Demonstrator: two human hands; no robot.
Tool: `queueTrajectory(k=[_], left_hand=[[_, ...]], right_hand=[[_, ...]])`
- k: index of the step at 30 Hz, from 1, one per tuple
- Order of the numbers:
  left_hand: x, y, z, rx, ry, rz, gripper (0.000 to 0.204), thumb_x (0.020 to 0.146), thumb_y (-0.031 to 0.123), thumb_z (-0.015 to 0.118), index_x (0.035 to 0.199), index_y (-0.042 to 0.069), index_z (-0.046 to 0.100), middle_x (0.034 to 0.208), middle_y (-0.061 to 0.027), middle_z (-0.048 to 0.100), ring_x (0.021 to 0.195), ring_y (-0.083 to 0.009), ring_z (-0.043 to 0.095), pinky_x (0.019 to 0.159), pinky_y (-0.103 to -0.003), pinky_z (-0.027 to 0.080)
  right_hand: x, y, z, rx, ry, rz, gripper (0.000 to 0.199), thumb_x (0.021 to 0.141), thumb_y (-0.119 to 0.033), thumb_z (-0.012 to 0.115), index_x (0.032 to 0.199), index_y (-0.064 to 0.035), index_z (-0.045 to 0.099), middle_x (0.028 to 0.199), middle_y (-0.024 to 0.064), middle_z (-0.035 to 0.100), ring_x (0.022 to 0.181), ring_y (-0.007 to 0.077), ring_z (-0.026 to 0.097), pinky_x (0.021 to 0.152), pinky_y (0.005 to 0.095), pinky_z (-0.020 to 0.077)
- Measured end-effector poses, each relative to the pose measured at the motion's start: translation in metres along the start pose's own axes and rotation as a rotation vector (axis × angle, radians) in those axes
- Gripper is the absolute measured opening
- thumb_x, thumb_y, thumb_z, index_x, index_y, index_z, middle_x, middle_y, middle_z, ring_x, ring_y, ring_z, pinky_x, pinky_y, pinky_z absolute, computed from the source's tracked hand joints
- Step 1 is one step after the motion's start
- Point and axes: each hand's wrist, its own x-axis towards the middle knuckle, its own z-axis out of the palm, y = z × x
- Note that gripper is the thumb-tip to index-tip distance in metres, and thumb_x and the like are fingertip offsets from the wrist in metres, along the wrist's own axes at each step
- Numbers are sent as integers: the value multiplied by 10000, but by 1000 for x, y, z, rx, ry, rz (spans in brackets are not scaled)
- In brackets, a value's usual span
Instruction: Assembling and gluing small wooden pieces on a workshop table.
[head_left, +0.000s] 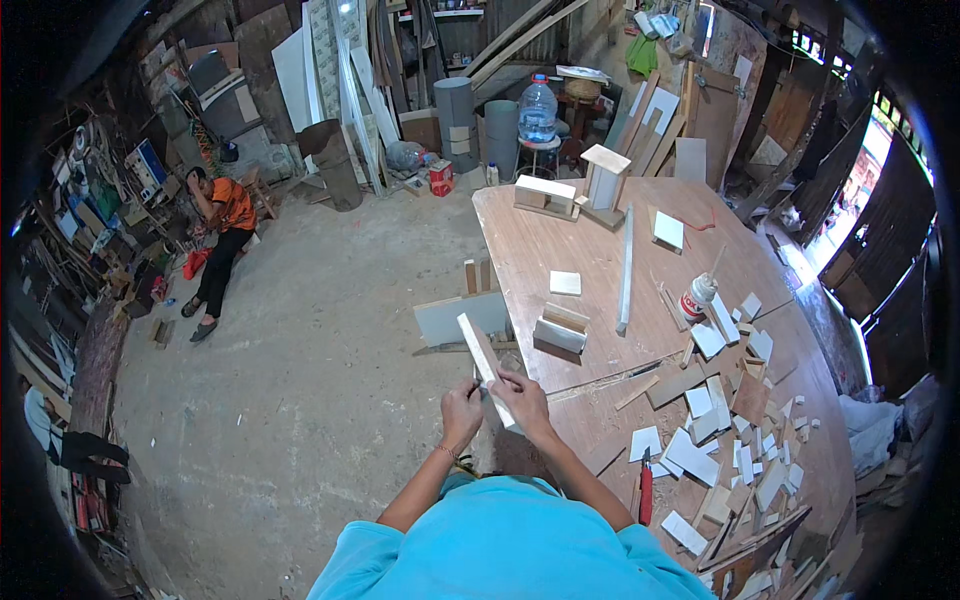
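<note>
Both forearms come up from the near edge, bent inward so the hands meet at the near left edge of the tabletop point(600, 260). The left hand point(461, 408) and the right hand point(524, 398) each pinch the near end of a long pale wooden strip point(485, 365) between thumb and fingers. The strip slants away to the far left, over the tabletop's edge. Just beyond it stands a small wooden block piece point(561, 330). To the right lie scattered white offcuts point(720, 430), a glue bottle point(696, 297) and a red-handled tool point(646, 492).
</note>
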Motion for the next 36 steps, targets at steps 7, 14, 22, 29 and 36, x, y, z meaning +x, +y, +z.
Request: queueTrajectory(k=[7, 14, 22, 29, 36], left_hand=[[-9, -8, 6, -61, -14, 20, 143, 716, 89, 536, 793, -8, 609, 704, -209, 581, 651, -335, 583, 588, -378, 448], [-7, -11, 6, 32, 2, -15, 148, 714, 78, 545, 810, -16, 608, 727, -211, 587, 667, -323, 594, 597, -377, 452], [-4, -10, 2, -3, -27, -117, 155, 711, 83, 547, 817, -12, 611, 752, -198, 595, 683, -324, 595, 616, -375, 455], [-7, -6, 4, -27, -11, -69, 154, 714, 85, 544, 823, 0, 612, 747, -206, 588, 681, -326, 592, 613, -374, 452], [5, -10, 8, -47, -16, -54, 153, 719, 93, 544, 813, -11, 604, 721, -208, 582, 671, -345, 582, 596, -379, 442]], right_hand=[[10, 9, 6, -37, 87, -29, 505, 681, -407, 626, 1055, -70, 583, 859, 180, 621, 772, 225, 604, 699, 301, 454], [0, 10, 2, 40, 14, 10, 528, 679, -408, 623, 1065, -51, 573, 886, 165, 620, 796, 213, 597, 714, 287, 448], [3, 14, 10, -25, 49, -32, 499, 684, -406, 618, 1034, -51, 591, 854, 165, 626, 775, 208, 604, 696, 287, 450], [21, 14, 8, -3, 50, -15, 485, 680, -409, 620, 1023, -68, 600, 841, 162, 627, 769, 212, 609, 683, 285, 452], [0, 5, 1, -74, 92, -5, 527, 675, -440, 617, 1050, -71, 584, 904, 176, 615, 855, 255, 593, 753, 309, 439]])
